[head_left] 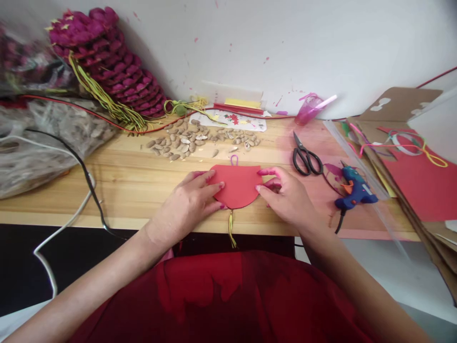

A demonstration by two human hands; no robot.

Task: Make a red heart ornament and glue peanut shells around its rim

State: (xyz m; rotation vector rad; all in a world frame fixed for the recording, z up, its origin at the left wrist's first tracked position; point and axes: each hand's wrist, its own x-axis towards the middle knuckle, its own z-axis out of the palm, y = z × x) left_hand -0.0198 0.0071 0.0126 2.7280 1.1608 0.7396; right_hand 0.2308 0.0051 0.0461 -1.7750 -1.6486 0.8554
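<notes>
A red card piece [237, 186], flat on top and rounded below, lies near the table's front edge. A small purple loop [234, 160] sticks out at its top, and a yellow-green tassel [231, 229] hangs from its bottom over the edge. My left hand [193, 195] grips the card's left side, fingertips on its surface and edge. On the right side, my right hand [282, 193] has its thumb and fingers at the card's edge, pinching it. Pink stain shows on my fingertips.
Peanut shells [178, 139] lie behind the card. Black scissors [305, 157] and a blue glue gun [355, 188] are at right, near red card sheets [421, 186]. Plastic bags [53, 143] and a magenta shell craft [110, 62] stand left. A pink-stained cup [308, 110] is at the back.
</notes>
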